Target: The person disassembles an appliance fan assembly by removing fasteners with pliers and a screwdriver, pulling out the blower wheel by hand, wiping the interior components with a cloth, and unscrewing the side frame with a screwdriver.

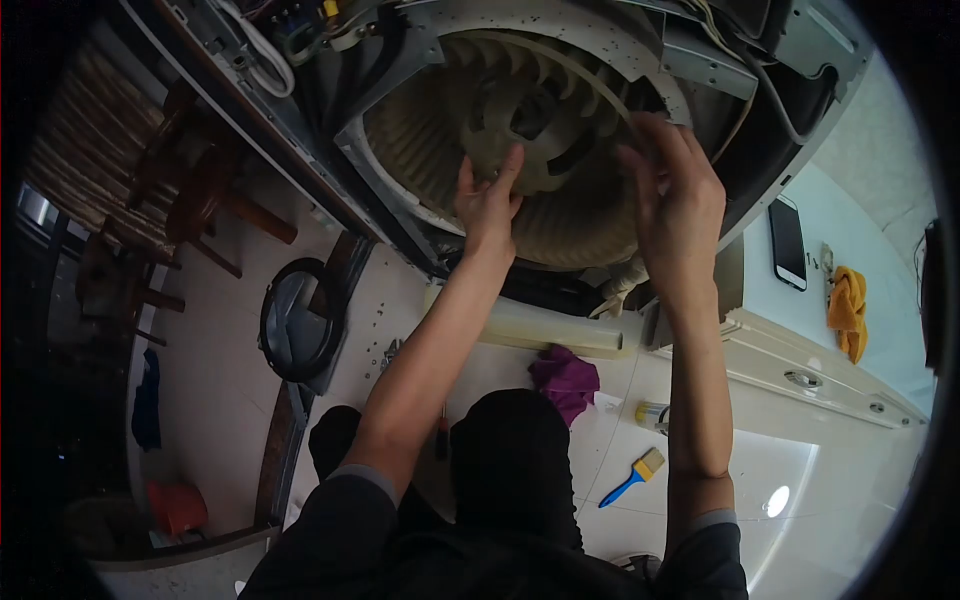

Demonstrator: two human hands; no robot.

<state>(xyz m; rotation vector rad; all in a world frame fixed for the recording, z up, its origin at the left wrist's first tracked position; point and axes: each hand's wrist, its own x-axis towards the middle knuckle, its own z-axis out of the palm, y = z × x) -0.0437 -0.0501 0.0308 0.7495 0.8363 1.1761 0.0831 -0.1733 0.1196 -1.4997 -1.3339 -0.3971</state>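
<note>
The round, ribbed, dusty-beige fan wheel (535, 163) sits in a grey metal housing (632, 50), between the hands: left hand (488, 208) at its middle, digits spread; right hand (682, 190) by its right rim, fingers curled, grip unclear.

Dull tan fan wheel (540, 152), drum-shaped and ringed with blades (410, 150).
It sits at the far middle of the scene, open face toward the near side, narrow curved blades circling a hub (547, 172) with dark slots.
</note>
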